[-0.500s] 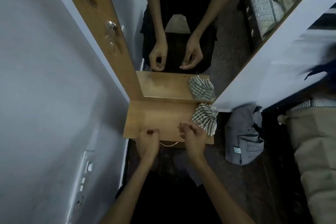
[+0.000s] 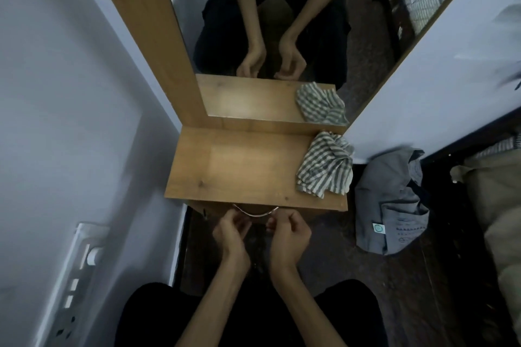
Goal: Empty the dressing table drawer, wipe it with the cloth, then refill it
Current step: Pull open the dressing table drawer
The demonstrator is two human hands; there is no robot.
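Observation:
The wooden dressing table top (image 2: pixel 242 166) lies below the mirror. A crumpled green-and-white striped cloth (image 2: pixel 327 166) sits on its right end. Under the top's front edge a thin strip of the drawer front (image 2: pixel 220 208) shows, with a curved metal handle (image 2: pixel 255 213). The drawer looks closed and its contents are hidden. My left hand (image 2: pixel 229 231) curls its fingers round the handle's left end. My right hand (image 2: pixel 289 231) curls round the right end.
The mirror (image 2: pixel 282 22) reflects my arms and the cloth. A white wall with a socket panel (image 2: pixel 76 276) stands close on the left. A grey bag (image 2: pixel 392 205) lies on the dark floor to the right, with a beige bundle (image 2: pixel 496 205) beyond it.
Both hands have dropped from the table top's front edge down to the drawer handle. The cloth has not moved.

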